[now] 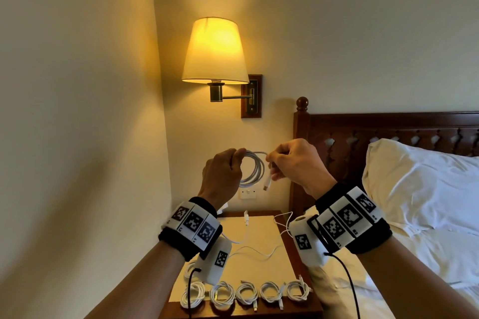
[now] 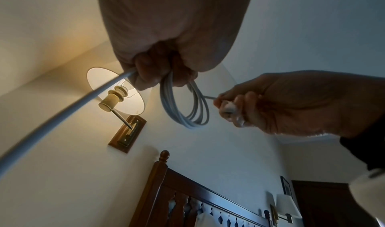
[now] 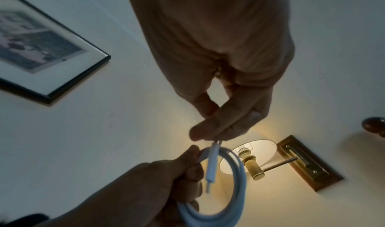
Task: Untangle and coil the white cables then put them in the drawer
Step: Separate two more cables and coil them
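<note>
My left hand (image 1: 224, 168) grips a coiled white cable (image 1: 255, 171) held up in front of the wall; the coil (image 2: 183, 105) hangs below its curled fingers. My right hand (image 1: 293, 160) pinches the cable's free end just right of the coil, and the connector (image 1: 267, 182) dangles below the fingertips (image 3: 208, 131). The plug (image 3: 211, 164) hangs across the loop (image 3: 235, 189). Several finished white coils (image 1: 246, 292) lie in a row along the nightstand's front edge. Loose white cables (image 1: 248, 238) lie further back on the nightstand. No drawer shows.
The wooden nightstand (image 1: 259, 267) with a pale top stands below my wrists. A lit wall lamp (image 1: 215, 52) hangs above. A bed with a white pillow (image 1: 420, 189) and dark headboard (image 1: 375, 132) is to the right. A wall socket (image 1: 247, 193) sits behind the coil.
</note>
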Demonstrator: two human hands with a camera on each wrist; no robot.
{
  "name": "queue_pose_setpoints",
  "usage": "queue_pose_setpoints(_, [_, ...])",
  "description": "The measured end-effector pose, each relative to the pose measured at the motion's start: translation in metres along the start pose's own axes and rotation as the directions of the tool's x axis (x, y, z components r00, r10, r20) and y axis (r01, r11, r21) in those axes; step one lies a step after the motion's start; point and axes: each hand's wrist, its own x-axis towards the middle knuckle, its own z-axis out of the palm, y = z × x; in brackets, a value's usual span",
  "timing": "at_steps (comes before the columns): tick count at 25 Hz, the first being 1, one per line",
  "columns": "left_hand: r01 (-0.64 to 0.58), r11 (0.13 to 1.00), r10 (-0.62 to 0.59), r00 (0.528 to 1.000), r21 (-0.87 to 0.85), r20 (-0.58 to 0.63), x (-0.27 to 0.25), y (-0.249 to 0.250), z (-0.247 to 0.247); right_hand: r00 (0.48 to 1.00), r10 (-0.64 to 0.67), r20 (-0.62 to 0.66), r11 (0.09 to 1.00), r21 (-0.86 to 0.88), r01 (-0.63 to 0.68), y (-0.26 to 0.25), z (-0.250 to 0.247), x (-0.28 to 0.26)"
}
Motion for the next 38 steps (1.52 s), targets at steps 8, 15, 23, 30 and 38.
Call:
queue_pose_setpoints(8, [0.155, 0.939, -0.145, 0.988, -0.307, 0.056, -0.003, 0.011, -0.002, 0.943, -0.274, -0.188, 0.961, -0.012, 0.277, 0.015, 0.035, -0.018])
queue_pose_setpoints(15, [0.39, 0.736, -0.264, 0.918, -0.553, 0.297, -0.006, 0.027, -0.012, 0.819, -0.492, -0.294, 0.858, -0.32, 0.4, 0.034, 0.03, 0.002])
queue_pose_setpoints(23, [0.348, 0.792, -0.256, 0.935, -0.501, 0.245, -0.005, 0.017, -0.019, 0.916, -0.371, 0.153, 0.911, -0.13, 0.391, 0.025, 0.029, -0.003])
queue_pose_setpoints(30, [0.374, 0.77, -0.335, 0.926, -0.516, 0.172, -0.007, 0.01, -0.013, 0.957, -0.089, 0.278, 0.973, 0.23, 0.024, 0.03, 0.032, 0.0])
queue_pose_setpoints(38, [0.301, 0.796, -0.23, 0.953, -0.526, 0.196, -0.006, 0.0, -0.013, 0.935, -0.041, 0.353, 0.688, 0.688, -0.23, 0.021, 0.037, -0.011])
